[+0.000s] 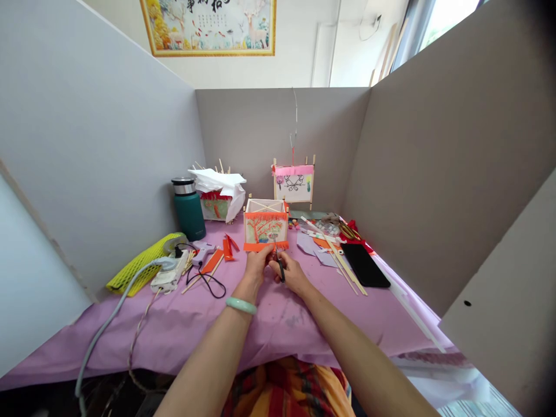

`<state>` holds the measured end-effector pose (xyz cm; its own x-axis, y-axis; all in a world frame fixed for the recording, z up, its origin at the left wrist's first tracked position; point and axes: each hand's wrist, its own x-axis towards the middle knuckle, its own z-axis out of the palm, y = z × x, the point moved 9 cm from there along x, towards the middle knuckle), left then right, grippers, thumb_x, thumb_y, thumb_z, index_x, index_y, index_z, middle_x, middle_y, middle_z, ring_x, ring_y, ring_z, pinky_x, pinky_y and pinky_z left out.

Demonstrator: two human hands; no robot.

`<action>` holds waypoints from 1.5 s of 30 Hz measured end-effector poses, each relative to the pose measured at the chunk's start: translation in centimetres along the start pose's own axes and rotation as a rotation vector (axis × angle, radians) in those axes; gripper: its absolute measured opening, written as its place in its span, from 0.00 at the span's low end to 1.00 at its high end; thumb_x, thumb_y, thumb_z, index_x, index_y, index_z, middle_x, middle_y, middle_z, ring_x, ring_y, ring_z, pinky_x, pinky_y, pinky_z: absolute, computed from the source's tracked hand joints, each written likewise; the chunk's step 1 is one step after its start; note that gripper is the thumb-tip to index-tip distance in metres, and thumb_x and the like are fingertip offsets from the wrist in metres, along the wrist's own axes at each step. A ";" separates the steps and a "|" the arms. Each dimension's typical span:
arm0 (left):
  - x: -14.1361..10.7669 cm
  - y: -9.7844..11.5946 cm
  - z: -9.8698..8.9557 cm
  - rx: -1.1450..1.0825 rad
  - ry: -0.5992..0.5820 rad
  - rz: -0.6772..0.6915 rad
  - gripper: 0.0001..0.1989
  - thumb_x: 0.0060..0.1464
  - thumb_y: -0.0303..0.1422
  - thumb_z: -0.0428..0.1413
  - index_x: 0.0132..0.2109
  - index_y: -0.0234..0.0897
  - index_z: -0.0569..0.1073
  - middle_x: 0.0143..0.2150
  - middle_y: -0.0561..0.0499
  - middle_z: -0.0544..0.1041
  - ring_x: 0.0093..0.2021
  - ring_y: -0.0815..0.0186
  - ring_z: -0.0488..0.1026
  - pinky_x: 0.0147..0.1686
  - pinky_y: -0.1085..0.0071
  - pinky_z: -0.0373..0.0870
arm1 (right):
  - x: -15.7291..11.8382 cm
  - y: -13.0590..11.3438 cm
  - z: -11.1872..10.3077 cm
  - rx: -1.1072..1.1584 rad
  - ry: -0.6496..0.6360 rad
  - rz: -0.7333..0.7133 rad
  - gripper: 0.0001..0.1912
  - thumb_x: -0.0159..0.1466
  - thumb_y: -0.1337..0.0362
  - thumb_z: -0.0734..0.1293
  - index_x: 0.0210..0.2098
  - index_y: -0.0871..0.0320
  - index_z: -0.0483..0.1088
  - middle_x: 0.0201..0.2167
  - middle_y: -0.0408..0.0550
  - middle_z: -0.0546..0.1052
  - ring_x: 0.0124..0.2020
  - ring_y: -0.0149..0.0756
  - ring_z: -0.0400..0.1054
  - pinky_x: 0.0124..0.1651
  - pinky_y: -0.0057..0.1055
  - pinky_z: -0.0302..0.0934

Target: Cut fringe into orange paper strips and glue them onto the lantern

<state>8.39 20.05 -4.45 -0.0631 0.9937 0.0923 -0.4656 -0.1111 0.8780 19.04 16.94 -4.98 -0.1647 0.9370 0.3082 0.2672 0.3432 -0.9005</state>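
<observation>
My left hand pinches an orange paper strip, whose right end is cut into a fringe. In my right hand is a pair of scissors with dark handles, its blades pointing away from me at the strip. Just behind both hands stands a box-shaped paper lantern on a wooden stick frame, with a drawn tree on its front and orange fringe along the top. The strip overlaps the lantern's lower edge in view; whether they touch, I cannot tell.
Left are a green bottle, a glue gun, a power strip and orange paper pieces. A second lantern under white paper and a hanging lantern are behind. Wooden sticks and a black phone lie right.
</observation>
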 end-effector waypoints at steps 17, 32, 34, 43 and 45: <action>0.5 -0.5 -0.4 0.004 0.007 0.005 0.11 0.38 0.33 0.63 0.20 0.34 0.69 0.18 0.54 0.68 0.20 0.71 0.64 0.22 0.73 0.60 | 0.0 0.1 0.0 -0.037 0.007 0.001 0.16 0.62 0.47 0.63 0.37 0.53 0.65 0.20 0.35 0.70 0.20 0.30 0.67 0.26 0.26 0.62; 1.3 -1.0 -0.6 -0.206 -0.014 -0.074 0.16 0.34 0.37 0.67 0.26 0.34 0.69 0.18 0.58 0.66 0.17 0.75 0.60 0.20 0.75 0.56 | -0.4 -1.9 -0.6 -0.542 0.098 -0.093 0.17 0.61 0.49 0.64 0.44 0.51 0.68 0.31 0.41 0.76 0.31 0.36 0.70 0.31 0.27 0.53; 1.5 -1.1 -0.8 -0.257 -0.009 -0.083 0.18 0.33 0.36 0.68 0.28 0.34 0.69 0.18 0.59 0.66 0.17 0.76 0.60 0.20 0.76 0.56 | -0.5 -2.2 -0.5 -0.595 0.102 -0.100 0.17 0.62 0.50 0.64 0.46 0.51 0.68 0.32 0.43 0.76 0.32 0.37 0.70 0.32 0.27 0.53; 1.5 -1.9 -0.4 -0.296 -0.041 -0.162 0.19 0.33 0.39 0.69 0.27 0.35 0.69 0.17 0.59 0.64 0.18 0.74 0.61 0.21 0.74 0.59 | -0.6 -2.2 -0.2 -0.629 0.091 -0.103 0.18 0.62 0.49 0.64 0.47 0.52 0.67 0.34 0.45 0.78 0.34 0.38 0.71 0.33 0.28 0.53; 1.5 -2.0 -0.3 -0.295 -0.058 -0.173 0.19 0.33 0.39 0.69 0.27 0.36 0.68 0.17 0.59 0.64 0.18 0.74 0.61 0.21 0.74 0.59 | -0.6 -2.3 -0.2 -0.636 0.096 -0.107 0.19 0.63 0.49 0.64 0.47 0.52 0.67 0.34 0.45 0.78 0.35 0.39 0.72 0.33 0.28 0.53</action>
<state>8.94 21.72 -6.22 0.0855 0.9963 -0.0125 -0.7004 0.0690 0.7104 18.75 15.66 -3.03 -0.1440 0.8872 0.4382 0.7688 0.3792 -0.5149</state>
